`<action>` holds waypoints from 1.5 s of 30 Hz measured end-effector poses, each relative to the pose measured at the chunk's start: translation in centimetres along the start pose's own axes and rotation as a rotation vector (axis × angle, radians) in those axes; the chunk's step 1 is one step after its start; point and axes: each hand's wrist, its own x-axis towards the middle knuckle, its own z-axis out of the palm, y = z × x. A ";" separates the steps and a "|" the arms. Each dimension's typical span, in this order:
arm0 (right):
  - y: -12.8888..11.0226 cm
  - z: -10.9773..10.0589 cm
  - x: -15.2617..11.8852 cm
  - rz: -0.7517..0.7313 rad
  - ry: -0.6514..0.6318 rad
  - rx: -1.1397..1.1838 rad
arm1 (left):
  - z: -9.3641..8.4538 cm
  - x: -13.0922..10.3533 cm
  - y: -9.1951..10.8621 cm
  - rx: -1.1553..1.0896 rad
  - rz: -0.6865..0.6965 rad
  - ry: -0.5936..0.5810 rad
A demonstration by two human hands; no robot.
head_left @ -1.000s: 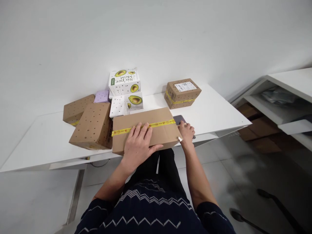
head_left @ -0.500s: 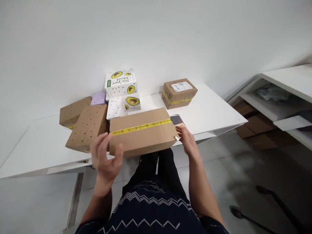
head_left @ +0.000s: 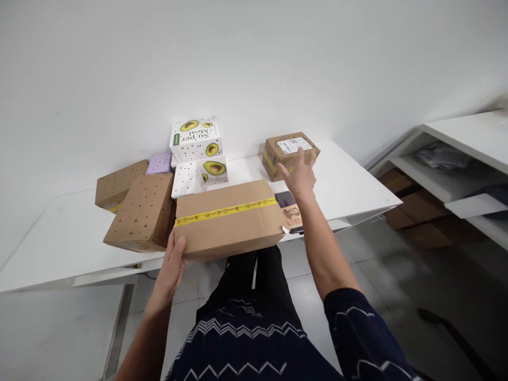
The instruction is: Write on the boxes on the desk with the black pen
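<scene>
A white table (head_left: pixel 71 233) runs along a plain white wall, its near edge overhanging a pale tiled floor. At its left end sit two brown perforated boxes (head_left: pixel 138 214), one leaning across the other, with a small lilac box (head_left: pixel 159 162) tucked behind them. Next come two white avocado-printed cartons (head_left: pixel 196 140), stacked against the wall.

The person's left hand (head_left: pixel 172 264) rests at the near left corner of the long cardboard box (head_left: pixel 228 219), fingers together and loosely extended, thumb up on the box's front edge, touching rather than gripping. That box lies flat at the table's front edge (a yellow tape strip runs along its top), just in front of the cartons.

At the box's right end a dark phone (head_left: pixel 289 209) lies on the table, partly hidden by the forearm. The right hand (head_left: pixel 298 173) is stretched out over the table with fingers spread wide and nothing in it, just at the small taped parcel (head_left: pixel 289 151) with the white label; whether it touches I cannot tell.

Further right, white shelving (head_left: pixel 460 159) holds brown cartons low down.
</scene>
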 end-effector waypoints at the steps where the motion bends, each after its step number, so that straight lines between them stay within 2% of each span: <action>1: -0.4 0.7 1.5 0.001 -0.033 -0.058 | -0.1 0.0 0.2 0.012 -0.045 -0.024; 5: -0.1 2.9 4.9 -0.013 -0.167 -0.187 | -0.5 -0.5 0.8 0.042 -0.254 -0.046; 8: 2.1 2.4 5.6 -0.113 -0.186 -0.165 | -0.6 -0.9 1.2 0.001 -0.281 -0.035; 10: 4.4 1.1 6.0 -0.189 -0.210 -0.141 | -0.7 -1.1 1.3 -0.033 -0.251 -0.021; 14: 9.3 -2.9 7.1 -0.282 -0.252 -0.085 | -1.1 -1.2 0.9 -0.080 -0.216 0.026; 18: 13.0 -6.6 7.8 -0.236 -0.252 -0.045 | -1.9 -1.1 0.4 -0.128 -0.201 0.111; 21: 14.3 -7.9 7.6 -0.187 -0.211 -0.041 | -2.4 -1.3 0.0 -0.160 -0.179 0.171; 24: 14.3 -7.9 7.1 -0.179 -0.154 -0.041 | -2.6 -1.5 -0.3 -0.180 -0.147 0.183; 27: 13.1 -7.1 6.8 -0.216 -0.164 -0.032 | -2.7 -1.7 -0.4 -0.197 -0.112 0.189; 31: 10.7 -6.5 6.9 -0.177 -0.229 -0.043 | -2.6 -1.8 -0.4 -0.215 -0.080 0.181; 34: 8.3 -5.8 6.4 -0.080 -0.253 -0.119 | -2.5 -1.8 -0.4 -0.213 -0.079 0.176; 36: 6.7 -4.9 5.7 -0.021 -0.234 -0.202 | -2.4 -1.9 -0.5 -0.211 -0.086 0.179; 39: 4.9 -3.7 4.5 -0.062 -0.149 -0.214 | -2.0 -2.0 -0.6 -0.200 -0.100 0.184; 42: 5.3 -4.3 4.1 -0.083 -0.107 -0.183 | -1.6 -2.1 -0.5 -0.176 -0.114 0.176; 45: 8.0 -6.9 4.5 -0.079 -0.082 -0.237 | -1.2 -2.1 -0.2 -0.155 -0.124 0.172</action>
